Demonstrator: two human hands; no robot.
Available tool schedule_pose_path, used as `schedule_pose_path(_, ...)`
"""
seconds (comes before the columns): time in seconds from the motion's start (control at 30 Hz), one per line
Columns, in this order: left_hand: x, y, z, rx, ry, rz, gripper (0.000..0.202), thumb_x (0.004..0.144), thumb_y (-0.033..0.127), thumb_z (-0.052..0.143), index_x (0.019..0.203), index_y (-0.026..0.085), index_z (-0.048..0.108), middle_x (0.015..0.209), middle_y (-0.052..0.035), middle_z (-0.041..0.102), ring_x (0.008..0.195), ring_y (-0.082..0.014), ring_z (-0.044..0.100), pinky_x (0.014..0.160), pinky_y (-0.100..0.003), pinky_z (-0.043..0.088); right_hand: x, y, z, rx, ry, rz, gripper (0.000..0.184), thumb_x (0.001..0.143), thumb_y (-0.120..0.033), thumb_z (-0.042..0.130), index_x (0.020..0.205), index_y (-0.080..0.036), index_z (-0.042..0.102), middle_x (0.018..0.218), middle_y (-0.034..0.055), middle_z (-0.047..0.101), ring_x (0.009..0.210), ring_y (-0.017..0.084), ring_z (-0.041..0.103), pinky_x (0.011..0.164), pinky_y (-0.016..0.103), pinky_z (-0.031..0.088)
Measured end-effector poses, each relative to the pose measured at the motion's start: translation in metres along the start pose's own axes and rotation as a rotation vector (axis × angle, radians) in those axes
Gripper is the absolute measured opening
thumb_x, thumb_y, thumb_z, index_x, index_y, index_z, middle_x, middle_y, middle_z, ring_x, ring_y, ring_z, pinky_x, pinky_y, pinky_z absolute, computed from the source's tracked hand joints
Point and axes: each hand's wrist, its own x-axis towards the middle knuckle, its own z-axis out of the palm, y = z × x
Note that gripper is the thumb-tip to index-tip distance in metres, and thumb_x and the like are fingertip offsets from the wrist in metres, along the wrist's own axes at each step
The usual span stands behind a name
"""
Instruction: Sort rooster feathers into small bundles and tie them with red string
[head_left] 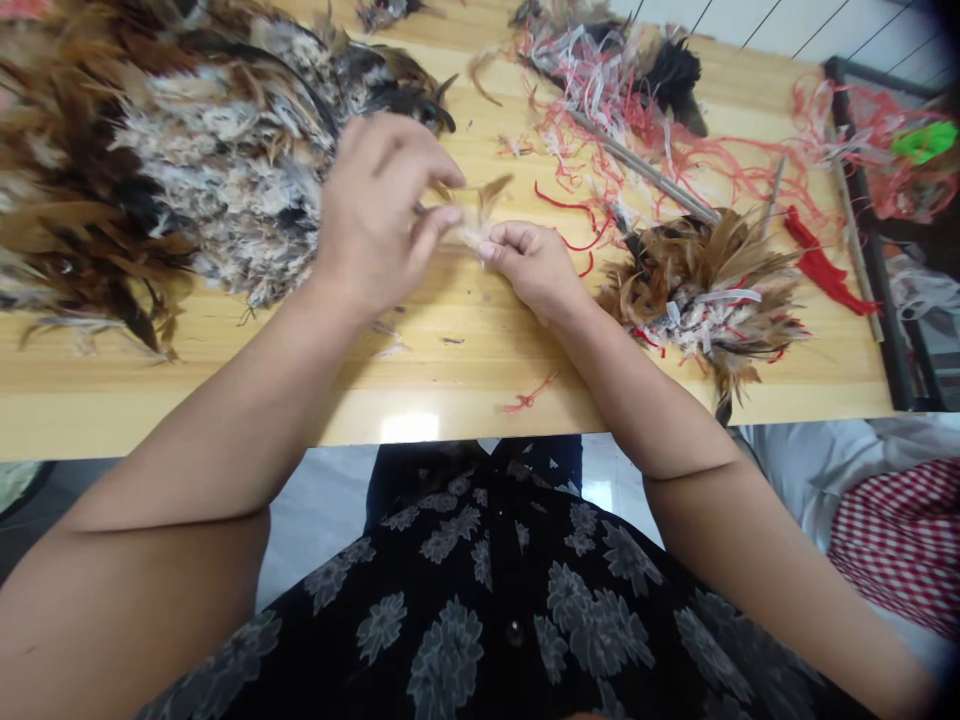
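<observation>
My left hand (379, 205) and my right hand (534, 265) meet over the middle of the wooden table (465, 330). Both pinch a small bunch of tan feathers (480, 208) between thumb and fingers; the feather tips fan up to the right. A large heap of brown, black and white feathers (157, 160) lies just left of my left hand. A smaller bundle of brown feathers tied with red and white strips (709, 285) lies right of my right hand.
Tangled red and white string scraps (600, 90) and thin sticks (645, 170) lie at the back right. A red strip (821, 265) rests near the right edge. A dark frame (877, 250) with more scraps stands right. Red checked cloth (900, 540) lies below right.
</observation>
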Motion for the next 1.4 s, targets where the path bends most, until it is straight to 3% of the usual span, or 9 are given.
schedule_pose_path(0.1, -0.003, -0.001, -0.006, 0.021, 0.176, -0.088, 0.023, 0.122, 0.044, 0.074, 0.121, 0.025, 0.087, 0.137, -0.0135, 0.086, 0.136, -0.0399, 0.079, 0.117, -0.06, 0.062, -0.001, -0.002, -0.001, 0.028, 0.044, -0.009, 0.069, 0.107, -0.081, 0.096, 0.084, -0.026, 0.061, 0.083, -0.0017, 0.058, 0.085, 0.017, 0.055, 0.08, 0.031, 0.055)
schedule_pose_path(0.27, -0.004, -0.008, 0.004, -0.226, -0.206, -0.283, 0.051, 0.12, 0.075, 0.079, 0.117, 0.026, 0.093, 0.123, -0.0066, 0.094, 0.125, -0.0395, 0.081, 0.114, -0.063, 0.062, -0.001, -0.004, -0.001, 0.077, 0.029, -0.006, 0.066, 0.106, -0.074, 0.101, 0.085, -0.025, 0.063, 0.086, -0.0008, 0.063, 0.09, 0.017, 0.061, 0.084, 0.03, 0.058)
schedule_pose_path(0.37, -0.006, -0.014, 0.02, -0.43, -0.216, -0.326, 0.057, 0.116, 0.082, 0.089, 0.113, 0.025, 0.093, 0.114, -0.005, 0.095, 0.127, -0.0393, 0.084, 0.11, -0.057, 0.066, 0.0, -0.002, 0.001, 0.088, 0.015, -0.01, 0.065, 0.105, -0.068, 0.104, 0.084, -0.024, 0.062, 0.084, -0.002, 0.062, 0.09, 0.016, 0.06, 0.085, 0.028, 0.057)
schedule_pose_path(0.5, -0.009, -0.02, 0.04, -0.773, -0.055, -0.347, 0.049, 0.107, 0.07, 0.112, 0.098, 0.027, 0.091, 0.095, -0.0032, 0.089, 0.107, -0.0326, 0.088, 0.093, -0.043, 0.07, 0.002, 0.005, 0.002, 0.138, -0.021, -0.026, 0.063, 0.105, -0.068, 0.104, 0.087, -0.022, 0.065, 0.085, -0.0025, 0.062, 0.09, 0.014, 0.057, 0.084, 0.027, 0.053)
schedule_pose_path(0.67, -0.008, -0.02, 0.048, -1.01, -0.079, -0.414, 0.053, 0.09, 0.055, 0.13, 0.083, 0.026, 0.087, 0.086, -0.0039, 0.083, 0.082, -0.0251, 0.081, 0.076, -0.038, 0.066, 0.005, 0.015, 0.001, 0.203, -0.148, -0.053, 0.069, 0.092, -0.074, 0.114, 0.086, -0.021, 0.069, 0.087, -0.0019, 0.067, 0.089, 0.014, 0.058, 0.085, 0.028, 0.053)
schedule_pose_path(0.9, -0.005, -0.03, 0.044, -1.164, -0.071, -0.493, 0.06, 0.084, 0.058, 0.135, 0.096, 0.025, 0.086, 0.088, -0.001, 0.082, 0.085, -0.0227, 0.075, 0.078, -0.037, 0.06, 0.003, 0.013, -0.001, 0.266, -0.162, -0.078, 0.074, 0.088, -0.088, 0.11, 0.097, -0.019, 0.083, 0.098, 0.0043, 0.084, 0.099, 0.019, 0.073, 0.098, 0.032, 0.065)
schedule_pose_path(1.0, -0.005, -0.036, 0.039, -1.238, -0.079, -0.511, 0.066, 0.079, 0.065, 0.136, 0.096, 0.026, 0.084, 0.088, 0.0002, 0.08, 0.086, -0.0213, 0.07, 0.083, -0.038, 0.058, 0.003, 0.02, -0.002, 0.231, -0.164, -0.086, 0.073, 0.09, -0.085, 0.11, 0.108, -0.018, 0.088, 0.089, -0.0006, 0.074, 0.089, 0.015, 0.063, 0.086, 0.029, 0.058)
schedule_pose_path(1.13, -0.004, -0.033, 0.035, -1.182, -0.056, -0.583, 0.057, 0.088, 0.053, 0.132, 0.096, 0.029, 0.082, 0.085, 0.0022, 0.078, 0.091, -0.0233, 0.073, 0.085, -0.038, 0.06, 0.006, 0.032, -0.002, 0.161, -0.161, -0.105, 0.071, 0.095, -0.084, 0.108, 0.115, -0.019, 0.088, 0.082, -0.0054, 0.058, 0.08, 0.012, 0.046, 0.075, 0.026, 0.043)
schedule_pose_path(1.4, -0.004, -0.012, 0.04, -1.119, -0.021, -0.622, 0.046, 0.102, 0.038, 0.124, 0.093, 0.025, 0.081, 0.084, -0.0001, 0.077, 0.08, -0.0195, 0.075, 0.076, -0.035, 0.064, 0.008, 0.032, 0.006, 0.175, -0.12, -0.117, 0.074, 0.091, -0.089, 0.108, 0.106, -0.021, 0.082, 0.09, -0.0024, 0.068, 0.084, 0.014, 0.052, 0.08, 0.028, 0.05)
